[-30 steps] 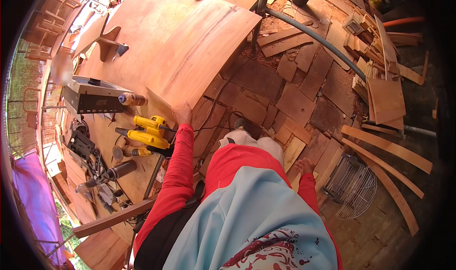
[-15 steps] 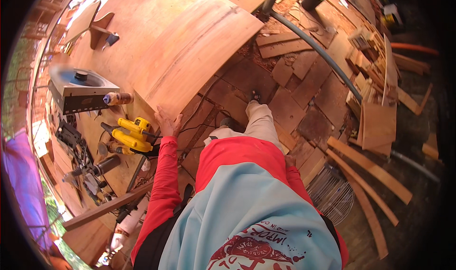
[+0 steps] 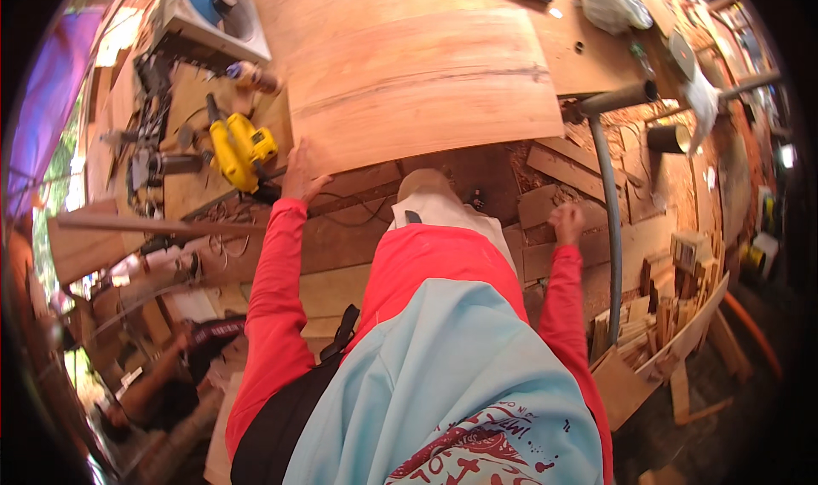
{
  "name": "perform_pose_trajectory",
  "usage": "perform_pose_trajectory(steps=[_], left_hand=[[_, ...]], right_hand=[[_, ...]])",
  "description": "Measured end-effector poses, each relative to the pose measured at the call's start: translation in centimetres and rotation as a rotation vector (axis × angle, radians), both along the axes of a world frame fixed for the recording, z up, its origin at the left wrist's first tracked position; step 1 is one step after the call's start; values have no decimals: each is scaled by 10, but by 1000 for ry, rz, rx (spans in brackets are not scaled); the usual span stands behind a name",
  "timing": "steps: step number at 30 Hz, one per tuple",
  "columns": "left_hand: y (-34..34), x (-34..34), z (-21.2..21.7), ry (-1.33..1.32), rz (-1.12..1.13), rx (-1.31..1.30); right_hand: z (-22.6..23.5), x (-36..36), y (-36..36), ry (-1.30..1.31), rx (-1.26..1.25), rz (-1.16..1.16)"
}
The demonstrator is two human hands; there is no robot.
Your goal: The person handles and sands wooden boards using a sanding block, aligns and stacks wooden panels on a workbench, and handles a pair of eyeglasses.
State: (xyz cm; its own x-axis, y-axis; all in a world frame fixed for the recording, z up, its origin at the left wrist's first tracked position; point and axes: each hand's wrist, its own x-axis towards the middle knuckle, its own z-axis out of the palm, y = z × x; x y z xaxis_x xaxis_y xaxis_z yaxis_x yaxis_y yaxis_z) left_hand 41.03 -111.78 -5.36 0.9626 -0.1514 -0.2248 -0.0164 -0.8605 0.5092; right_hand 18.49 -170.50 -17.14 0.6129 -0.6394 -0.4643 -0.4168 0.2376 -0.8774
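Observation:
A broad, light wooden panel [image 3: 417, 89] with a dark grain streak lies on the work table in front of me. My left hand [image 3: 300, 176] rests at its near left corner, fingers stretched along the edge and thumb spread to the side. Just left of that hand sits a yellow power blower [image 3: 239, 151] with a dark cord. My right hand [image 3: 566, 221] hangs in the air to the right, near the metal pipe, its fingers curled in and nothing visible in them.
A box fan with blue blades [image 3: 213, 12] and a bottle [image 3: 254, 77] stand at the far left. On the right rise a bent grey pipe [image 3: 610, 221] and a crate of wood offcuts [image 3: 656, 331]. Boards [image 3: 567, 170] litter the floor. Another person [image 3: 162, 383] shows at lower left.
My view has turned to the right, so the panel now lies straight ahead. My right hand has come up into view from beside my body. The left hand stays at the panel's corner.

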Motion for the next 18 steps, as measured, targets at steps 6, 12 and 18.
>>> perform_pose_trajectory(steps=[6,12,18], left_hand=[[-1,-6,3,23,68,56],[-9,-3,17,22,119,39],[-4,-9,15,9,110,23]], right_hand=[[54,178,-28,-51,-216,289],[68,239,7,230,-707,608],[36,249,-14,26,-958,639]])
